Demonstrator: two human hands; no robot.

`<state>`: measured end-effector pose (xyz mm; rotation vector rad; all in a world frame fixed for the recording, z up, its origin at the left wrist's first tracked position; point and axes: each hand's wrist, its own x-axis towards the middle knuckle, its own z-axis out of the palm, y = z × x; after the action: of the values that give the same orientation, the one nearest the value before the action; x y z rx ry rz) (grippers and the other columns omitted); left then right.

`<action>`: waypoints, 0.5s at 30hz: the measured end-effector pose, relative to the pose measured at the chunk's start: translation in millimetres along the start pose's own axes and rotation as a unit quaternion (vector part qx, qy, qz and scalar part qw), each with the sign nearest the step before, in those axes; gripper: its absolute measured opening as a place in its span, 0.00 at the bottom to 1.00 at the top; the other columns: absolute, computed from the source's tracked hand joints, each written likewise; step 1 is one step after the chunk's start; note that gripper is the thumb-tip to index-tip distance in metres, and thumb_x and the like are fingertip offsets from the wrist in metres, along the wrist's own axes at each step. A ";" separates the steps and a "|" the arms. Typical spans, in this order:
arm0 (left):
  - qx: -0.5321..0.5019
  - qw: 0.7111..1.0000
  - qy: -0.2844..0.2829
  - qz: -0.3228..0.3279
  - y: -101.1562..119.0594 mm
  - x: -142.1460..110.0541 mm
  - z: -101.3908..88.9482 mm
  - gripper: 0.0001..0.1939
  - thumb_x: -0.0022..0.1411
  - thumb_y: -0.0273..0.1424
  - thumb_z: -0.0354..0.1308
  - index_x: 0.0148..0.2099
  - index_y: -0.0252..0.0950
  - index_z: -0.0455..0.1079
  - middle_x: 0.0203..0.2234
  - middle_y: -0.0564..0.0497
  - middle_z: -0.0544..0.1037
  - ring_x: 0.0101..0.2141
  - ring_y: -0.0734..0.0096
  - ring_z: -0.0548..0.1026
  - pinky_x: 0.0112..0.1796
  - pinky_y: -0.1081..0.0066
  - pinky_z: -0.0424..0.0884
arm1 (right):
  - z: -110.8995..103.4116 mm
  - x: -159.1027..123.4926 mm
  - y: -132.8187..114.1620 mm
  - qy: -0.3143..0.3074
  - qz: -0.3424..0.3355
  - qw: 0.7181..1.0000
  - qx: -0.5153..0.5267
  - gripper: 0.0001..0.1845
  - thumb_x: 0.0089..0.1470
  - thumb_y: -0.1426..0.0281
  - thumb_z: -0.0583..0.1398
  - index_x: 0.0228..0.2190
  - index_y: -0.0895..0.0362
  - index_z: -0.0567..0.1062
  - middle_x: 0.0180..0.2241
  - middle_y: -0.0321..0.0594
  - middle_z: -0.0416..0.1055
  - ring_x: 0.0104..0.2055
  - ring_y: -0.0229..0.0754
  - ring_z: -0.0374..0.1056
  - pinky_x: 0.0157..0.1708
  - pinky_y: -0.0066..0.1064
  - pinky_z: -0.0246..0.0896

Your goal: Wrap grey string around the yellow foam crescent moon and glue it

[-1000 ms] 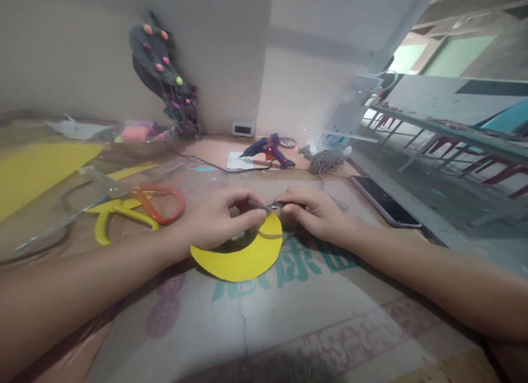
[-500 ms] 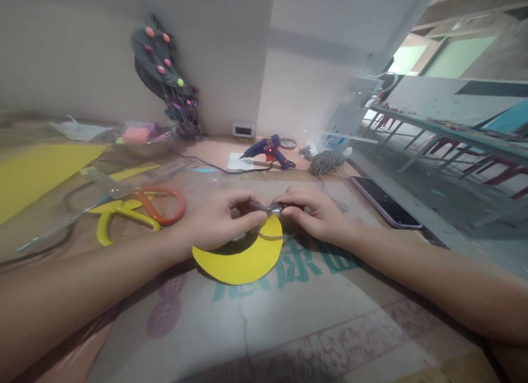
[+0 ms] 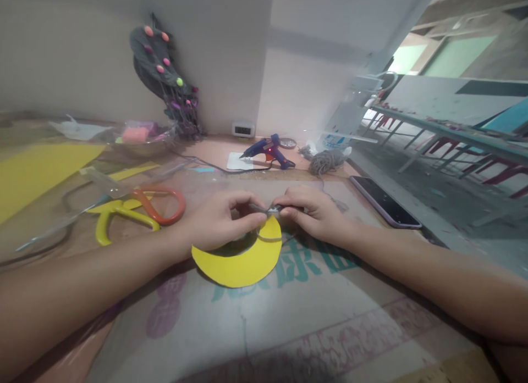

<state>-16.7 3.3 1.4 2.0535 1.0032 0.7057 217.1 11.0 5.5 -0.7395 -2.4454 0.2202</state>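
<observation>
My left hand (image 3: pixel 231 218) and my right hand (image 3: pixel 311 212) are close together over the cardboard, thumbs pinched against fingers. A short stretch of grey yarn (image 3: pixel 273 209) runs between their fingertips, with a small pale patch on it too blurred to identify. Just below lies a yellow paper crescent (image 3: pixel 243 270), its upper tip almost at the fingertips and its left tip by my left wrist. One grey strand crosses the crescent near that upper tip. My left hand covers part of the inner curve.
A blue glue gun (image 3: pixel 268 150) with a lit red light rests behind my hands, beside a grey yarn ball (image 3: pixel 328 161). Scissors (image 3: pixel 167 204) with orange and yellow handles lie left; a phone (image 3: pixel 385 201) lies right. A decorated grey crescent (image 3: pixel 154 64) leans against the wall.
The hands stay nearly in place, still pinching. The pale patch between the fingertips shows slightly more, and the yellow crescent has shifted a little downward.
</observation>
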 end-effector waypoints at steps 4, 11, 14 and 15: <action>-0.004 1.000 -0.004 0.000 1.9 0.9 -0.4 0.16 0.60 0.43 0.55 0.41 0.36 0.73 0.29 0.52 0.77 0.28 0.72 0.73 0.27 0.75 0.68 | 1.1 -0.6 -2.0 0.015 0.033 0.999 0.016 0.13 0.62 0.66 0.53 0.40 0.57 0.75 0.33 0.41 0.74 0.35 0.41 0.68 0.36 0.33 0.60; -0.077 0.997 -0.029 -0.006 3.7 2.1 -1.5 0.17 0.64 0.44 0.51 0.33 0.34 0.69 0.22 0.54 0.72 0.22 0.78 0.67 0.22 0.77 0.62 | 0.2 -2.6 -3.8 0.059 0.049 0.996 0.034 0.13 0.62 0.64 0.53 0.42 0.58 0.72 0.38 0.44 0.74 0.39 0.42 0.70 0.38 0.33 0.64; -0.096 0.995 -0.035 -0.018 4.7 1.6 -1.4 0.17 0.65 0.44 0.50 0.34 0.34 0.68 0.21 0.56 0.70 0.20 0.79 0.65 0.21 0.78 0.60 | -2.0 -3.3 -9.1 0.050 0.085 0.993 0.057 0.14 0.58 0.60 0.57 0.37 0.58 0.72 0.34 0.42 0.74 0.33 0.39 0.69 0.33 0.30 0.62; -0.091 0.995 -0.035 -0.017 5.3 1.4 -1.4 0.17 0.65 0.43 0.50 0.34 0.34 0.68 0.22 0.55 0.70 0.21 0.79 0.66 0.21 0.78 0.60 | -2.2 -3.3 -11.7 0.042 0.102 0.992 0.067 0.14 0.56 0.60 0.59 0.36 0.58 0.73 0.31 0.40 0.74 0.30 0.38 0.67 0.30 0.28 0.61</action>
<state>-14.7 2.7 6.7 1.8868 0.8989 0.6776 215.3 -0.6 9.4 -0.9204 -2.2499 0.4199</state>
